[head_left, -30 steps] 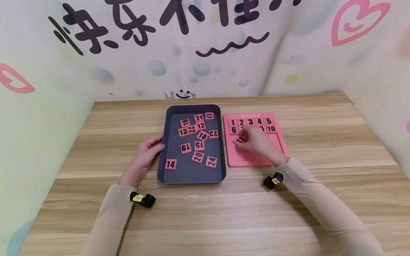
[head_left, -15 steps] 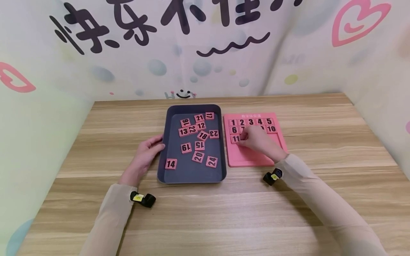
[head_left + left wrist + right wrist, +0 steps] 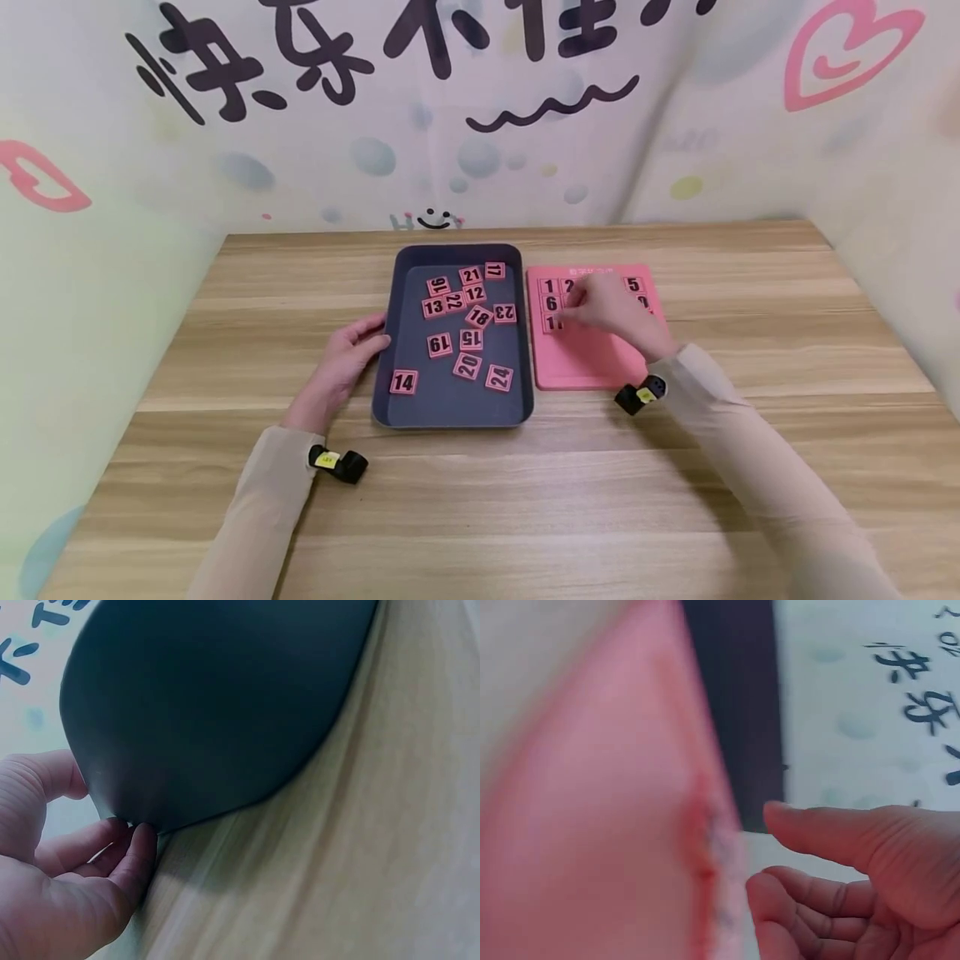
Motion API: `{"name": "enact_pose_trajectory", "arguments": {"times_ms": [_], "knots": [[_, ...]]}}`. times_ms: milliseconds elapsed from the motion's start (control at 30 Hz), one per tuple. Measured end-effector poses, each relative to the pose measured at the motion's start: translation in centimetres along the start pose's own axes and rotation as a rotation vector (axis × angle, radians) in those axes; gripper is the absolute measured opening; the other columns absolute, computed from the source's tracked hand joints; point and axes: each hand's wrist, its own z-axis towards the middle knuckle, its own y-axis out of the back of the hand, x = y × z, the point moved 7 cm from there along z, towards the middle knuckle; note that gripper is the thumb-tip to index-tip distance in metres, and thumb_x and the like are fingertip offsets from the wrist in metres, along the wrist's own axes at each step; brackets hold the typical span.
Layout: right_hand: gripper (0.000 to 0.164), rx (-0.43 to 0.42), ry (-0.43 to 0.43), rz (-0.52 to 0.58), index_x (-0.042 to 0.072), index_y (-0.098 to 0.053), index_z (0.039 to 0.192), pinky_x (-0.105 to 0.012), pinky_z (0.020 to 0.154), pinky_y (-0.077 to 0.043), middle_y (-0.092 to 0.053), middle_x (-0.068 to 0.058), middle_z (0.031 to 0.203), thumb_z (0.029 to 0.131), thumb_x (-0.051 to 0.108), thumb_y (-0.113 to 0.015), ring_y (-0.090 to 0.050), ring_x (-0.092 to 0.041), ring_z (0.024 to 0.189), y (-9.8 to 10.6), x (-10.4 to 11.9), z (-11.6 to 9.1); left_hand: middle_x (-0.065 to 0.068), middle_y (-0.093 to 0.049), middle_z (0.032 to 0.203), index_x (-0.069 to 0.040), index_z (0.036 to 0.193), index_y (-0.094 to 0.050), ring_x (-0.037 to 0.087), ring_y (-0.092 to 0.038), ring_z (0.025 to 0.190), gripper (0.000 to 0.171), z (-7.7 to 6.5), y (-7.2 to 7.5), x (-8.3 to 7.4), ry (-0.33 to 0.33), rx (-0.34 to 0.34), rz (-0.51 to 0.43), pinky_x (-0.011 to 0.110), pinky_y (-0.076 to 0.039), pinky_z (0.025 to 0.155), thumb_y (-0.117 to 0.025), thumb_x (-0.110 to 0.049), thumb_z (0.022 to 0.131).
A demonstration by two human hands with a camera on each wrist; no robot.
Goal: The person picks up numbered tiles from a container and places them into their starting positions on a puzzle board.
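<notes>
My left hand point(image 3: 339, 367) holds the left side of a dark grey tray point(image 3: 442, 408). In the left wrist view the thumb is at the rim and the fingertips meet the tray's outer wall low down. Pink number tiles, such as tile 14 point(image 3: 403, 382) and tile 12 point(image 3: 474, 293), lie scattered in it. My right hand point(image 3: 617, 312) is over a pink number-puzzle board point(image 3: 585, 367), hiding part of its upper rows. Tile 11 point(image 3: 552, 322) lies under tile 6 point(image 3: 551, 303), beside the fingertips. The right wrist view shows thumb and fingers apart, holding nothing.
The tray and board stand side by side on a wood-grain table point(image 3: 480, 508). A printed cloth wall point(image 3: 525, 183) rises behind the table's back edge. Black wrist cameras sit on both sleeves.
Tile 11, tilted in my right fingers at first, now lies flat on the board. The right hand has let go and lifted slightly. My left hand stays at the tray.
</notes>
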Motion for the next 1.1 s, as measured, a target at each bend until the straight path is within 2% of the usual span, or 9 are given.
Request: {"name": "enact_pose_trajectory", "arguments": {"times_ms": [133,233,400,533,767,1100], "knots": [[0.019,-0.041,-0.011,0.064,0.003,-0.062,0.083,-0.027,0.053,-0.044,-0.061,-0.007,0.071,0.083,0.020,-0.071,-0.054,-0.017,0.062,1.5,2.0,0.8,0.021,-0.039,0.143,0.006,0.140,-0.036,0.016,-0.046,0.119,0.049,0.2,-0.1,0.1,-0.005,0.000,-0.005,0.012,-0.042,0.088,-0.048,0.000,0.093],[0.019,-0.072,0.034,0.082,0.003,-0.063,0.086,-0.028,0.053,-0.044,-0.062,-0.007,0.073,0.083,0.020,-0.071,-0.055,-0.018,0.062,1.7,4.0,1.8,0.022,-0.039,0.142,0.007,0.140,-0.036,0.014,-0.047,0.117,0.049,0.2,0.0,0.1,-0.010,-0.002,-0.007,0.012,-0.042,0.087,-0.048,0.000,0.092],[0.019,-0.073,0.092,0.129,0.004,-0.065,0.086,-0.027,0.056,-0.045,-0.064,-0.008,0.075,0.081,0.020,-0.073,-0.057,-0.019,0.065,0.8,6.3,3.3,0.022,-0.040,0.142,0.008,0.139,-0.037,0.010,-0.049,0.114,0.049,0.3,-0.1,0.2,-0.017,0.000,-0.012,0.011,-0.042,0.087,-0.048,0.001,0.092],[0.018,-0.047,0.101,0.168,0.005,-0.066,0.089,-0.028,0.061,-0.047,-0.065,-0.008,0.080,0.081,0.019,-0.073,-0.058,-0.020,0.071,-0.1,7.5,4.3,0.022,-0.039,0.142,0.008,0.139,-0.037,0.011,-0.049,0.114,0.049,0.3,-0.1,0.2,-0.019,0.002,-0.012,0.011,-0.042,0.086,-0.048,0.001,0.092],[0.025,0.037,0.095,0.205,0.001,-0.066,0.104,-0.031,0.080,-0.049,-0.064,-0.009,0.097,0.083,0.013,-0.072,-0.058,-0.021,0.089,-2.4,9.0,6.2,0.023,-0.039,0.142,0.007,0.139,-0.036,0.014,-0.047,0.117,0.049,0.3,0.0,0.1,-0.014,0.002,-0.003,0.011,-0.042,0.086,-0.048,0.001,0.093],[0.024,0.070,0.033,0.175,0.003,-0.066,0.107,-0.029,0.080,-0.048,-0.063,-0.011,0.101,0.084,0.006,-0.068,-0.055,-0.020,0.089,-5.2,8.7,8.3,0.023,-0.040,0.142,0.008,0.139,-0.036,0.010,-0.049,0.114,0.049,0.3,0.0,0.1,-0.012,-0.001,-0.016,0.011,-0.043,0.086,-0.048,0.002,0.092]]}}
